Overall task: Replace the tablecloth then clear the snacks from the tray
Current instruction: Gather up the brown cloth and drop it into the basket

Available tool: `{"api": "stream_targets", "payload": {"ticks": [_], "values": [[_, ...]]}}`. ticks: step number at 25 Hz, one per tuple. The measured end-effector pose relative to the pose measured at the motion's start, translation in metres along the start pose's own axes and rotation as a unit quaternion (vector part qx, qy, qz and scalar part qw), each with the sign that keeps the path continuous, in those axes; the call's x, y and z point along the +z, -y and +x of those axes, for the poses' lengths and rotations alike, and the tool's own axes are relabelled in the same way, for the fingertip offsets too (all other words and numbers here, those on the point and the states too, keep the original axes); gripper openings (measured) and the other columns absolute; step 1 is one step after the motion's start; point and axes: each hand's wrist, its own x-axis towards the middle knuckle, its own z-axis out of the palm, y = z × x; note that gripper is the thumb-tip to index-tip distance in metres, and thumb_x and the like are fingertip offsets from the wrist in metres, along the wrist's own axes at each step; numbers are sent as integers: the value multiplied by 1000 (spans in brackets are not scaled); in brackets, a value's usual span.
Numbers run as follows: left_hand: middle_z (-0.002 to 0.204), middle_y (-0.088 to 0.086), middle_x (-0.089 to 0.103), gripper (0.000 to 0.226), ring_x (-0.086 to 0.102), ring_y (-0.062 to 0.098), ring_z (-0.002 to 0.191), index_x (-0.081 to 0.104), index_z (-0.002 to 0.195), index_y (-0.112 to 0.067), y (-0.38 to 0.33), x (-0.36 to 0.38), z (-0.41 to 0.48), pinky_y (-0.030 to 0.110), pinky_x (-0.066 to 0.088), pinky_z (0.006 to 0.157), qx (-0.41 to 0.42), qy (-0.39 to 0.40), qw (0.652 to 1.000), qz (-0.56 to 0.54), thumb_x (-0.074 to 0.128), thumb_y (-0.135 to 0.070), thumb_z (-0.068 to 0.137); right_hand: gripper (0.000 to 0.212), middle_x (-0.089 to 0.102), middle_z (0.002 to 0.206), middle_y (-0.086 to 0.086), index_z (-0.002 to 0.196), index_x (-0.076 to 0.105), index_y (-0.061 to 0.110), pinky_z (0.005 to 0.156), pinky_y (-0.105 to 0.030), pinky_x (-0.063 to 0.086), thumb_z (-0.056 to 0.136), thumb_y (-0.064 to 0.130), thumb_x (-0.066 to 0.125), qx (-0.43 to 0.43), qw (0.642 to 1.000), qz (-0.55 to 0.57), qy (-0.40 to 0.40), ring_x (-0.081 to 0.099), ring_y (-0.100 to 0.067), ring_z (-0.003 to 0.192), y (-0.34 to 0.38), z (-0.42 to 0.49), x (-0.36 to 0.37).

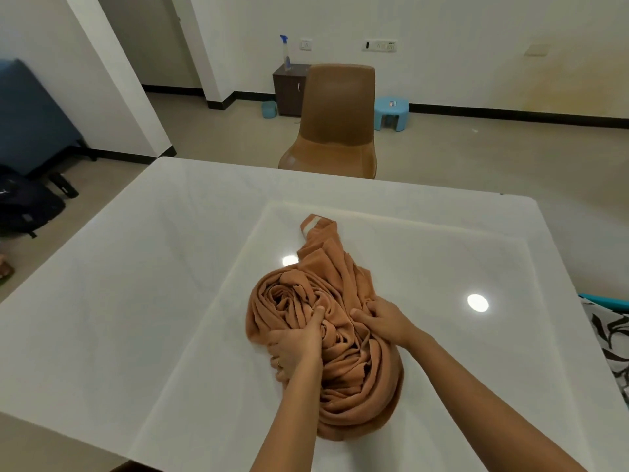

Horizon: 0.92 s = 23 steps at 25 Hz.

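An orange-brown tablecloth (343, 379) lies bunched in a crumpled heap on the white glossy table (136, 301), near its middle and toward me. One corner with a pale stripe sticks out at the far end. My left hand (296, 342) grips folds on the heap's left side, thumb pressed into the cloth. My right hand (384, 318) grips folds on the heap's upper right. No tray or snacks are in view.
A brown chair (337, 120) stands at the table's far edge. Behind it are a dark small cabinet (289, 90) with a spray bottle (286, 52) and a blue stool (391, 112). Black bags (27, 206) lie on the floor at left. A black-and-white patterned fabric (609, 342) sits at right.
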Motion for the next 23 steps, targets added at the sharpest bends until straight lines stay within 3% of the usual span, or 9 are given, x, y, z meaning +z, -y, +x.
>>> {"api": "stream_targets", "payload": {"ticks": [2, 4, 6, 9, 11, 14, 18, 21, 23], "values": [[142, 18, 40, 124, 39, 40, 127, 15, 146, -10, 1, 3, 13, 54, 30, 106, 50, 4, 998, 28, 75, -70, 56, 41, 60, 94, -3, 108, 45, 10, 83, -41, 54, 84, 31, 71, 23, 995, 97, -6, 61, -15, 80, -1, -6, 4], [137, 16, 46, 119, 45, 39, 123, 18, 146, -13, 3, 8, 23, 52, 36, 106, 85, 54, 995, 17, 81, -60, 56, 87, 63, 114, -8, 141, 11, 25, 89, -38, 54, 81, 12, 73, 39, 973, 223, 36, 68, -21, 96, -2, -13, 3], [137, 15, 48, 118, 50, 38, 119, 18, 146, -16, 3, 13, 21, 51, 42, 102, 102, 118, 988, -12, 85, -48, 55, 105, 62, 121, -11, 147, -4, 33, 82, -34, 57, 79, 2, 70, 53, 969, 237, 48, 68, -23, 99, -5, -20, -2], [136, 13, 48, 108, 53, 34, 115, 21, 146, -15, 2, 18, 6, 49, 49, 97, 135, 185, 973, -35, 85, -35, 61, 90, 57, 126, -7, 147, 10, 35, 73, -21, 53, 83, 8, 66, 30, 971, 229, 60, 63, -17, 100, -1, -33, -21], [134, 11, 49, 107, 55, 30, 113, 23, 143, -16, 2, 21, -6, 47, 50, 96, 174, 229, 958, -12, 85, -38, 59, 78, 53, 131, -2, 145, 18, 32, 77, -17, 49, 83, 33, 65, 31, 968, 246, 39, 58, -11, 106, -2, -48, -37], [126, 3, 55, 103, 60, 22, 107, 32, 137, -24, -4, 28, -40, 43, 53, 92, 225, 339, 913, -13, 84, -53, 53, 82, 51, 128, 8, 135, 24, 30, 87, -21, 49, 72, 59, 68, 27, 952, 300, -51, 56, -4, 108, -11, -87, -61], [120, 0, 61, 73, 64, 18, 103, 50, 119, -35, -6, 55, -98, 42, 54, 90, 276, 417, 866, -21, 70, -72, 60, 76, 53, 123, 19, 132, 35, 34, 89, -13, 46, 71, 37, 81, -4, 943, 296, -152, 53, 4, 109, -39, -159, -97], [114, -2, 60, 45, 62, 18, 103, 49, 108, -33, 6, 79, -159, 44, 53, 92, 337, 454, 824, 40, 67, -58, 75, 80, 56, 122, 18, 133, 41, 31, 87, -9, 45, 67, 31, 86, 16, 917, 325, -230, 54, 7, 108, -73, -233, -117], [112, -3, 60, 41, 61, 18, 103, 48, 111, -27, 17, 95, -199, 44, 52, 92, 373, 479, 792, 57, 67, -48, 81, 72, 57, 122, 15, 128, 43, 31, 90, -13, 46, 68, 22, 83, 31, 895, 343, -284, 55, 4, 107, -93, -278, -122]]}}
